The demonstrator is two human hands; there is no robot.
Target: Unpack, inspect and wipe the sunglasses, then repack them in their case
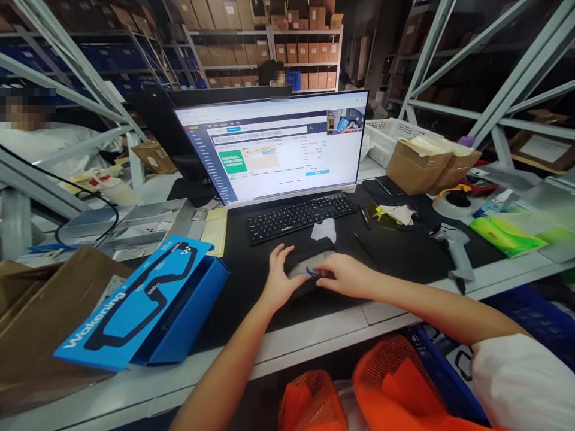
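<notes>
My left hand (279,280) is over the black desk mat, its fingers spread and its thumb at the near left side of a small grey item with a blue piece (305,269). From the right, my right hand (348,274) has its fingers bent onto the same item, gripping its right side. The item looks soft and dark at the back; its exact kind is partly hidden by my fingers. Just behind it lies a crumpled white cloth or paper (324,230). To the left, an open blue box marked "Wakening" (179,311) shows a printed glasses outline on its lid.
A keyboard (300,216) sits before a lit monitor (287,149). On the right are a barcode scanner (456,248), a tape roll (456,200), a green packet (507,233) and cardboard boxes (411,167). A brown carton (54,317) stands at left. A person (40,137) is beyond.
</notes>
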